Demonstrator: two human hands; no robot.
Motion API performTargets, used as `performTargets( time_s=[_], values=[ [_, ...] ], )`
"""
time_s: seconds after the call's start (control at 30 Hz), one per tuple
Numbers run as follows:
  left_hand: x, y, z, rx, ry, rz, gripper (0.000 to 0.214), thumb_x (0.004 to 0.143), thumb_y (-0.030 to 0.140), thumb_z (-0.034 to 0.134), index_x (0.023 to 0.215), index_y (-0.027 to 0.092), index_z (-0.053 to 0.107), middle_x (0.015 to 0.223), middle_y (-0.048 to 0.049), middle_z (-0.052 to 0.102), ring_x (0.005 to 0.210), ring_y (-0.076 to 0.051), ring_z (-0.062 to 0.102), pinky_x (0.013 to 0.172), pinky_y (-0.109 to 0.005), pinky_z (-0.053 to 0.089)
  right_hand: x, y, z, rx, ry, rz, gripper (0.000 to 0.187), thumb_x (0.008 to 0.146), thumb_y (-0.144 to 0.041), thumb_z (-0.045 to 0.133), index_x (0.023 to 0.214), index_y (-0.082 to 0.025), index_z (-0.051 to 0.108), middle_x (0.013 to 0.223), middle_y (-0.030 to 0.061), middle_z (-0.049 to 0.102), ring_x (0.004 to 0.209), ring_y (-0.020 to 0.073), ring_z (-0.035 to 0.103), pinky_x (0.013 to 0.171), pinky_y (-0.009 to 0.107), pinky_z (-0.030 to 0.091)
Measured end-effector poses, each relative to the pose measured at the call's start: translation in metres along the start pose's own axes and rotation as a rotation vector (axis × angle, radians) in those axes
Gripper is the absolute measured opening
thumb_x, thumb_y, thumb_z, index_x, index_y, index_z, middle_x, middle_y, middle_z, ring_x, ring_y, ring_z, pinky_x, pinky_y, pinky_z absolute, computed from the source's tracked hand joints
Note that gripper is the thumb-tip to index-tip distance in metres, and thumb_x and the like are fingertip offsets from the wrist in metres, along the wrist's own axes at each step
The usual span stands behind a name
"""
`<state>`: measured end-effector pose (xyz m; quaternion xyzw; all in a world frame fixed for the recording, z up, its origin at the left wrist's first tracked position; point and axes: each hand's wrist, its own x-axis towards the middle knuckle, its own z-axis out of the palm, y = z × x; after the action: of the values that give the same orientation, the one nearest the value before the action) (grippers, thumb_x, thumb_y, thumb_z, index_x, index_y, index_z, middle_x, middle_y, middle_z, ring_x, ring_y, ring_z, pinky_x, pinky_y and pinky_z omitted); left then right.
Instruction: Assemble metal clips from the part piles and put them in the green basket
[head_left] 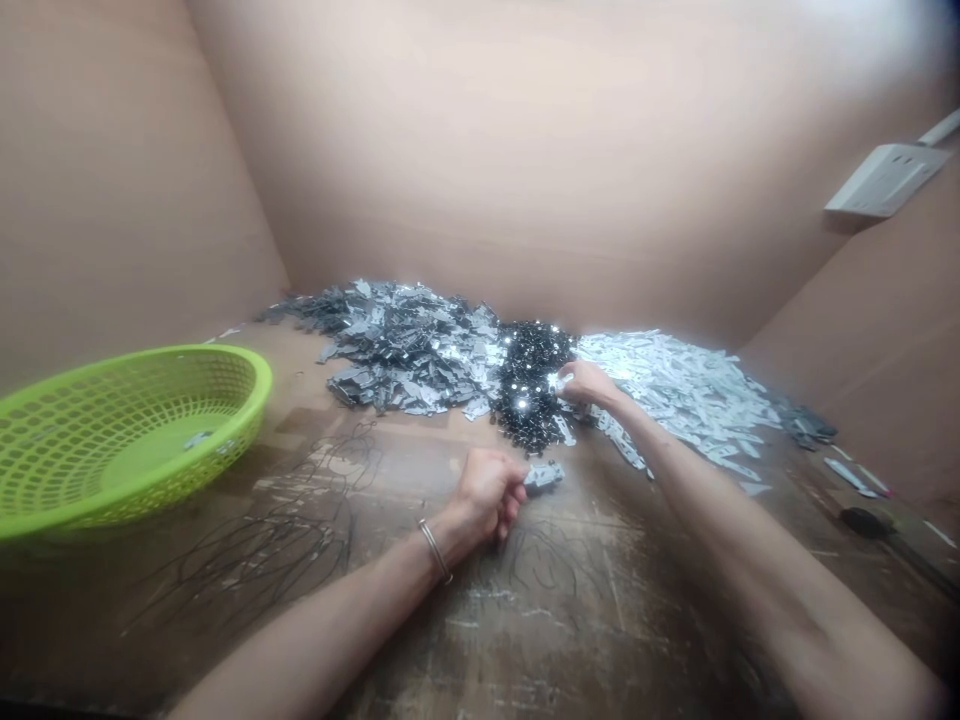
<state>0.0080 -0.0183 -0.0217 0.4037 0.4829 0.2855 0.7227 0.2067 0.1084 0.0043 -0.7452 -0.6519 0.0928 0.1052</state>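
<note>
My left hand [489,492] is closed, thumb and fingers pinching a flat grey metal plate [544,476] just above the table. The plate's near end is hidden by my fingers. My right hand [589,385] reaches farther out, fingers bent together at the border between a heap of small shiny dark metal parts [536,350] and a spread of pale flat metal strips [675,390]. Something pale shows at its fingertips, too blurred to name. Left of the dark parts lies a big heap of grey metal plates [420,345].
A lime-green perforated basket [259,390] stands at the left with a small metal piece [197,440] inside. Dark scribbled lines mark the worn brown table [450,640]. Board walls [487,180] enclose the back and sides. A white power socket [885,180] hangs at the upper right.
</note>
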Motion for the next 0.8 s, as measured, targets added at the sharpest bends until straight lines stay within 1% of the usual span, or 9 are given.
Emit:
performTargets(
  time_s=[0.13,0.27,0.33,0.4,0.43,0.5,0.6,0.7,0.8],
  values=[
    [0.0,0.0,-0.001,0.002,-0.011,0.01,0.015,0.065,0.022,0.049,0.055,0.013,0.043,0.04,0.0038,0.045,0.024,-0.006,0.034,0.022,-0.018,0.024,-0.011,0.002,-0.01,0.083,-0.017,-0.021,0.017,0.057,-0.01,0.056,0.073,-0.01,0.063,0.073,0.0101,0.063,0.062,0.0168,0.056,0.05,0.024,0.04],
    [0.004,-0.003,-0.006,0.01,-0.036,0.014,0.016,0.065,0.025,0.051,0.056,0.012,0.045,0.041,0.0029,0.045,0.027,-0.005,0.037,0.024,-0.018,0.026,-0.045,0.001,-0.034,0.225,0.017,-0.056,0.016,0.069,-0.021,0.052,0.078,-0.011,0.06,0.078,0.0079,0.062,0.066,0.0131,0.056,0.052,0.022,0.042],
    [0.006,-0.005,-0.009,0.013,-0.051,0.016,0.016,0.065,0.026,0.052,0.058,0.012,0.047,0.042,0.0025,0.046,0.029,-0.005,0.038,0.026,-0.017,0.028,-0.067,0.0,-0.045,0.493,0.031,-0.108,0.016,0.067,-0.025,0.057,0.077,-0.012,0.061,0.077,0.0069,0.062,0.062,0.0115,0.055,0.05,0.022,0.043],
    [0.008,-0.005,-0.013,0.014,-0.077,0.023,0.015,0.064,0.026,0.054,0.06,0.012,0.048,0.045,0.0023,0.047,0.03,-0.005,0.039,0.026,-0.017,0.029,-0.087,0.003,-0.05,0.677,-0.004,-0.085,0.016,0.066,-0.027,0.059,0.073,-0.013,0.062,0.068,0.0056,0.061,0.051,0.0091,0.051,0.041,0.02,0.04],
    [0.008,-0.005,-0.014,0.019,-0.093,0.026,0.015,0.064,0.025,0.054,0.061,0.012,0.049,0.046,0.0021,0.048,0.03,-0.005,0.039,0.026,-0.017,0.029,-0.095,0.006,-0.05,0.771,-0.038,-0.063,0.016,0.065,-0.027,0.06,0.073,-0.014,0.062,0.063,0.0047,0.06,0.047,0.0086,0.05,0.038,0.02,0.038],
    [0.008,-0.003,-0.016,0.03,-0.119,0.026,0.014,0.063,0.024,0.055,0.061,0.012,0.049,0.047,0.0015,0.049,0.031,-0.005,0.04,0.026,-0.017,0.029,-0.107,0.014,-0.045,0.959,-0.153,-0.03,0.015,0.063,-0.025,0.062,0.073,-0.014,0.061,0.062,0.0047,0.059,0.049,0.0103,0.052,0.039,0.022,0.042],
    [0.006,0.002,-0.017,0.061,-0.128,0.003,0.013,0.062,0.022,0.056,0.059,0.012,0.049,0.046,0.001,0.048,0.031,-0.005,0.04,0.026,-0.016,0.028,-0.117,0.026,-0.034,1.145,-0.33,0.017,0.02,0.057,-0.02,0.068,0.074,-0.012,0.06,0.069,0.007,0.061,0.061,0.0154,0.058,0.055,0.03,0.05],
    [0.006,0.005,-0.018,0.088,-0.136,-0.016,0.012,0.062,0.021,0.054,0.058,0.011,0.049,0.044,0.0014,0.047,0.03,-0.005,0.04,0.026,-0.016,0.028,-0.122,0.032,-0.023,1.186,-0.345,0.072,0.021,0.056,-0.02,0.069,0.072,-0.01,0.06,0.068,0.0075,0.061,0.062,0.0168,0.06,0.062,0.033,0.05],
    [0.006,0.007,-0.019,0.079,-0.136,-0.012,0.012,0.063,0.021,0.054,0.06,0.011,0.048,0.044,0.0023,0.047,0.029,-0.005,0.039,0.025,-0.017,0.029,-0.127,0.032,-0.017,1.116,-0.301,0.079,0.019,0.062,-0.025,0.064,0.071,-0.01,0.06,0.066,0.0072,0.06,0.056,0.0143,0.058,0.055,0.03,0.05]
  ],
)
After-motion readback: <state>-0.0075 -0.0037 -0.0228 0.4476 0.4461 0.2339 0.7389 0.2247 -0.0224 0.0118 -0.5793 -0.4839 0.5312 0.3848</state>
